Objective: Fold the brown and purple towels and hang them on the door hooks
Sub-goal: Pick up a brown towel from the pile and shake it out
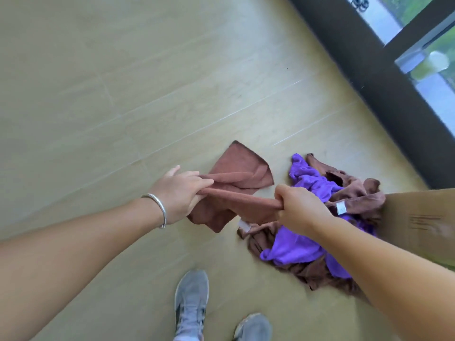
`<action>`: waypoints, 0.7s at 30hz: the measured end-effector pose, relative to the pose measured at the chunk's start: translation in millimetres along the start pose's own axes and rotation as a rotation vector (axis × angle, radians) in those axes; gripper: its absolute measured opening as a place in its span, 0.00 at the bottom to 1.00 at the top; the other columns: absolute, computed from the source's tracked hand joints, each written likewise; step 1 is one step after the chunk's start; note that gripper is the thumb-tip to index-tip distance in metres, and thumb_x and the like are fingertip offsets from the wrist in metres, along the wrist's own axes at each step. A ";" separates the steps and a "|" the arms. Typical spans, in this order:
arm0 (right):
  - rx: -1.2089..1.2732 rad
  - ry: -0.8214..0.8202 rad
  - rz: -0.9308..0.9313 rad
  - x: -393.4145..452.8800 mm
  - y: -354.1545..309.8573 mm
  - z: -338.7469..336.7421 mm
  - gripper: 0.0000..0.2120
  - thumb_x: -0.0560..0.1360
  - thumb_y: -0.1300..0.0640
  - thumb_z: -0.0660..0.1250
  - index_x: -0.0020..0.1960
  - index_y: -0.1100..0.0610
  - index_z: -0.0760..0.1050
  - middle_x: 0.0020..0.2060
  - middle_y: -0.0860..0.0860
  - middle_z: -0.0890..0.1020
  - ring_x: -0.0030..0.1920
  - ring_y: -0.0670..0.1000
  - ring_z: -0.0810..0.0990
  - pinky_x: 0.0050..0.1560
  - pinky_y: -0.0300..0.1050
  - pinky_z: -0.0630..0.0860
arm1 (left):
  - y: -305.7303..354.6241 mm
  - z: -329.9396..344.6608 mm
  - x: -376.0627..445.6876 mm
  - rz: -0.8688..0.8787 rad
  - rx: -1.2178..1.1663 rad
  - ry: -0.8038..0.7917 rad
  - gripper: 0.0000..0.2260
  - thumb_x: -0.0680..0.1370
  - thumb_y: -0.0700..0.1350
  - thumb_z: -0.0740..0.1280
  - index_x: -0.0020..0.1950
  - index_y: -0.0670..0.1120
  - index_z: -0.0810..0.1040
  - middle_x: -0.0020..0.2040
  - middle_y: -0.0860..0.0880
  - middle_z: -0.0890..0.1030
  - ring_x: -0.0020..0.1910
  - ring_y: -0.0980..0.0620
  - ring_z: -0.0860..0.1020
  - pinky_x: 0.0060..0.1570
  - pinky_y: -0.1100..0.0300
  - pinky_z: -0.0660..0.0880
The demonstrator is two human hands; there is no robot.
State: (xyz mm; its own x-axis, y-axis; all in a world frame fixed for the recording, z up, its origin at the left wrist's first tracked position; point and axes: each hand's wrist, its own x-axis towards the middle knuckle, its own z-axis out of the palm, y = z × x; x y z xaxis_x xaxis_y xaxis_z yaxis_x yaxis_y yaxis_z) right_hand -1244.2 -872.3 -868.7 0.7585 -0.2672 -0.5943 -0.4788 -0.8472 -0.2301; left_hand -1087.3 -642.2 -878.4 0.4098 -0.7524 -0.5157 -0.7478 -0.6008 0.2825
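Left hand [179, 193] and right hand [299, 209] both clenched on brown towel [243, 173] — stretched taut between.

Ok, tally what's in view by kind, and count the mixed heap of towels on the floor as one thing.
held brown towel: 1
heap of brown and purple towels: 1 (towels in it cannot be counted)
cardboard box: 1
grey shoes: 2
silver bracelet: 1
Total: 6

Bare forearms; thin silver bangle [157, 207] on left wrist; 2 grey lace-up sneakers [190, 305].
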 end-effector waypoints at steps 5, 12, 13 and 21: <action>0.136 -0.018 -0.073 -36.3 -85.8 -64.2 0.08 0.71 0.60 0.63 0.45 0.49 0.68 0.38 0.51 0.79 0.43 0.58 0.78 0.39 0.47 0.71 | -35.9 -75.8 -78.7 -0.125 -0.025 0.058 0.17 0.84 0.52 0.50 0.73 0.59 0.64 0.71 0.60 0.70 0.75 0.57 0.59 0.75 0.52 0.48; 0.299 -0.091 -0.257 -64.1 -221.5 -134.4 0.03 0.71 0.58 0.64 0.43 0.51 0.72 0.29 0.49 0.83 0.31 0.46 0.80 0.30 0.38 0.72 | -112.9 -182.7 -159.8 -0.382 0.019 0.237 0.19 0.83 0.53 0.51 0.74 0.56 0.65 0.70 0.54 0.71 0.73 0.54 0.63 0.72 0.52 0.56; 0.339 -0.083 -0.273 -68.6 -238.0 -140.5 0.03 0.71 0.58 0.65 0.42 0.51 0.72 0.29 0.48 0.82 0.31 0.45 0.79 0.28 0.37 0.71 | -119.7 -194.0 -169.0 -0.419 0.016 0.286 0.19 0.83 0.53 0.52 0.74 0.56 0.65 0.70 0.53 0.72 0.72 0.52 0.65 0.71 0.52 0.58; 0.613 -0.234 -0.232 -111.0 -303.9 -136.2 0.05 0.72 0.56 0.69 0.46 0.56 0.77 0.37 0.52 0.82 0.37 0.49 0.79 0.40 0.48 0.78 | -65.4 -155.5 -265.2 -0.400 -0.324 0.589 0.24 0.75 0.61 0.55 0.64 0.52 0.76 0.62 0.55 0.77 0.61 0.52 0.74 0.56 0.59 0.70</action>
State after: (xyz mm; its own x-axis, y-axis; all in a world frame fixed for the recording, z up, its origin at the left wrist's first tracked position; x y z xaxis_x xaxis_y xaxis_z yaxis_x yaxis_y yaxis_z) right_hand -1122.7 -647.7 -627.9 0.7891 0.0540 -0.6120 -0.5315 -0.4395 -0.7241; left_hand -1065.8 -445.3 -634.3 0.8937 -0.4266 -0.1391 -0.3320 -0.8372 0.4345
